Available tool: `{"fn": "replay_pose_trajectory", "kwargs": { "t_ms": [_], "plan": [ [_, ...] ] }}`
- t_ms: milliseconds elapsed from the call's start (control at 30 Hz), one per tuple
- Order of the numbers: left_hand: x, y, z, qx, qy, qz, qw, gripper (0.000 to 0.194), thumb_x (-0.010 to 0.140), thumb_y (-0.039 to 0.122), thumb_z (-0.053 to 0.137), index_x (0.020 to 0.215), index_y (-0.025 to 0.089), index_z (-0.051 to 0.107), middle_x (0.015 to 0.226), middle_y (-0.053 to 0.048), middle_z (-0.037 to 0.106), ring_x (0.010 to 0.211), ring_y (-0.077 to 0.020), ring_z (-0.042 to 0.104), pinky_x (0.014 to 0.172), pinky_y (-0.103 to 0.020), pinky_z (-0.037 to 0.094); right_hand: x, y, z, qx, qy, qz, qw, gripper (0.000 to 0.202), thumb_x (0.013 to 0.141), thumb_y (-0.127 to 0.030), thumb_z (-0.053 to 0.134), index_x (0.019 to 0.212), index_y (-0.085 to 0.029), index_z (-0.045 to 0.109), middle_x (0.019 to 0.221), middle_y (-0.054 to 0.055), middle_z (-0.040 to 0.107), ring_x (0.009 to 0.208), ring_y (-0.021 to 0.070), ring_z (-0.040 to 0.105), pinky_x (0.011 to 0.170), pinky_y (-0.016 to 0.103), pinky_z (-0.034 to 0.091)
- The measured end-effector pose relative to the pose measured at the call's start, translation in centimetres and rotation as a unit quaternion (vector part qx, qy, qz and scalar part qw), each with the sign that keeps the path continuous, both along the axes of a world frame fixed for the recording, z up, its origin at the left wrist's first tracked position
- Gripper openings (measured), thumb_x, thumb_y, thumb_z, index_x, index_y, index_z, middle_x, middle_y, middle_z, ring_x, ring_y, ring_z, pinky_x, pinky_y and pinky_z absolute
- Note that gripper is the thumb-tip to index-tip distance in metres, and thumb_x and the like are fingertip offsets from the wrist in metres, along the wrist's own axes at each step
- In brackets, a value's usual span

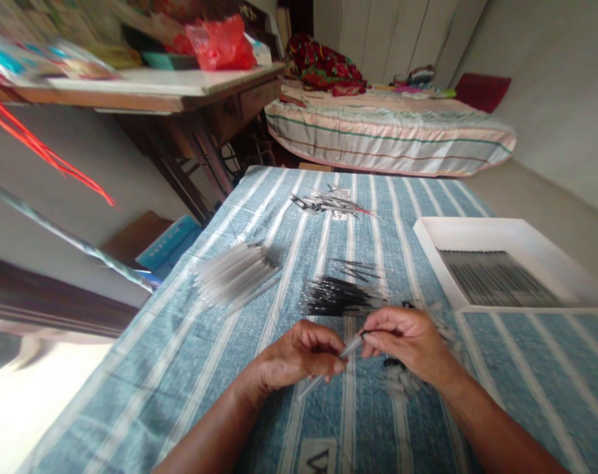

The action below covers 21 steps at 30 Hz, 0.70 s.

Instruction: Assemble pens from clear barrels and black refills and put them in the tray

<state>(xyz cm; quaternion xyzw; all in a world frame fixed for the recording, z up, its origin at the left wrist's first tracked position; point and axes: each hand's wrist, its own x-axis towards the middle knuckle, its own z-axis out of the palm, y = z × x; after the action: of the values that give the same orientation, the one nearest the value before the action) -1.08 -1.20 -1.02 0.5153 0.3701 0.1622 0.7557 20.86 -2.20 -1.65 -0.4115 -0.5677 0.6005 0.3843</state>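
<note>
Between the thumb and fingers of my left hand (301, 355) is a clear pen barrel (352, 345), held at a slant. My right hand (410, 342) pinches a small black piece (364, 334) at the barrel's upper end; its exact shape is too small to tell. Just beyond my hands lies a heap of dark, thin pen refills (335, 296). A pile of clear barrels (237, 273) rests to the left. Small whitish translucent pieces (400, 383) lie beside and partly beneath my right hand, along with a few black bits.
A white open tray (481, 227) on the right holds a row of greyish pens (496, 280). Farther back on the striped tablecloth (200, 355) lie mixed dark and red slender items (328, 203). A side table (155, 85) with a red bag (222, 43) stands left, a bed (387, 135) behind.
</note>
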Motion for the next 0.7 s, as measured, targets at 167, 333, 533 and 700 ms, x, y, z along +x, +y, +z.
{"fn": "replay_pose_trajectory", "kwargs": {
  "t_ms": [167, 333, 533, 700],
  "plan": [
    [-0.07, -0.03, 0.03, 0.010, 0.004, -0.003, 1.000, 0.028, 0.068, 0.038, 0.074, 0.073, 0.011, 0.067, 0.053, 0.003, 0.056, 0.047, -0.0067, 0.044, 0.047, -0.020, 0.030, 0.11, -0.04, -0.10, 0.012, -0.024, 0.005, 1.000, 0.012, 0.078, -0.027, 0.067, 0.081, -0.016, 0.062, 0.064, 0.003, 0.071, 0.057, 0.0114, 0.066, 0.056, 0.019, 0.051],
    [-0.13, -0.06, 0.02, 0.003, 0.010, -0.005, 1.000, 0.028, 0.067, 0.037, 0.074, 0.073, 0.011, 0.066, 0.052, 0.003, 0.055, 0.046, -0.0065, 0.042, 0.046, -0.020, 0.028, -0.01, -0.01, -0.19, 0.003, -0.027, 0.018, 0.999, 0.013, 0.077, -0.028, 0.068, 0.079, -0.017, 0.061, 0.062, 0.002, 0.071, 0.055, 0.0117, 0.066, 0.053, 0.019, 0.050],
    [-0.13, -0.14, 0.17, 0.008, 0.006, -0.006, 1.000, 0.023, 0.068, 0.032, 0.073, 0.070, 0.011, 0.065, 0.052, 0.003, 0.055, 0.046, -0.0067, 0.043, 0.047, -0.020, 0.030, -0.02, 0.11, -0.38, -0.006, -0.039, 0.039, 0.998, 0.015, 0.078, -0.030, 0.067, 0.081, -0.017, 0.060, 0.063, 0.001, 0.070, 0.057, 0.0128, 0.067, 0.055, 0.020, 0.051],
    [-0.03, -0.29, 0.54, 0.010, 0.018, -0.005, 1.000, 0.019, 0.067, 0.028, 0.071, 0.067, 0.011, 0.063, 0.050, 0.004, 0.054, 0.046, -0.0067, 0.043, 0.046, -0.020, 0.031, 0.19, 0.22, -0.02, 0.041, -0.094, 0.064, 0.993, 0.015, 0.080, -0.032, 0.064, 0.079, -0.016, 0.062, 0.060, 0.002, 0.069, 0.054, 0.0123, 0.066, 0.055, 0.020, 0.049]
  ]
}}
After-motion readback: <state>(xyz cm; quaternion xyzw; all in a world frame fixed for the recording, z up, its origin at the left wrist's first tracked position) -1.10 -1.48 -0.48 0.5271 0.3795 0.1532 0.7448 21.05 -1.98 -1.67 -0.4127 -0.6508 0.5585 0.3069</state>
